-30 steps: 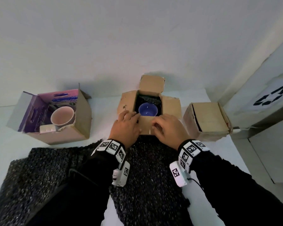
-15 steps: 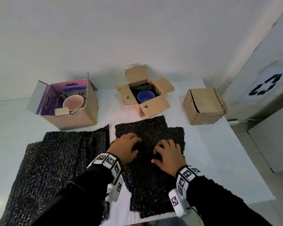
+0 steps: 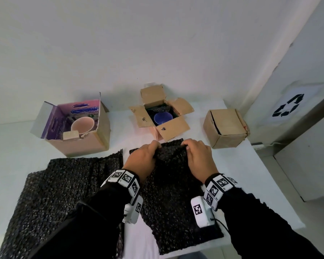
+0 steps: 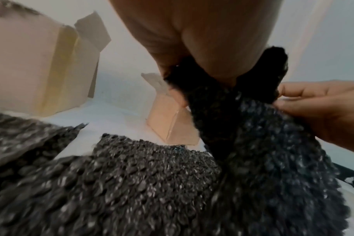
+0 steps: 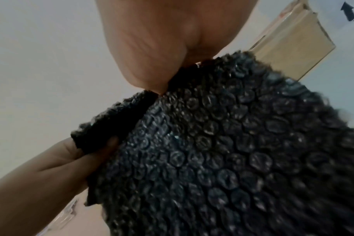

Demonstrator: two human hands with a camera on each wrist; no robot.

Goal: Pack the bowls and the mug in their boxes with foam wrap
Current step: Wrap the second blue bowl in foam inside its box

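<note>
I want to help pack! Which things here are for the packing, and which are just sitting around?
For packing:
black wrap sheet, held by left hand and right hand
blue bowl
open box
pink mug
purple box
closed box
spare wrap

Just there:
recycling bin

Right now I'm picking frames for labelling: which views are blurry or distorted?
Head view: sharp, wide-angle bend at the edges, wrap dark. Left wrist view: motion blur over the wrap. Right wrist view: bubbles fairly crisp mid-frame, smeared lower right.

Left hand point(image 4: 202, 39) and right hand point(image 4: 321, 110) pinch the black bubble wrap point(image 4: 263, 143) edge, boxes behind
</note>
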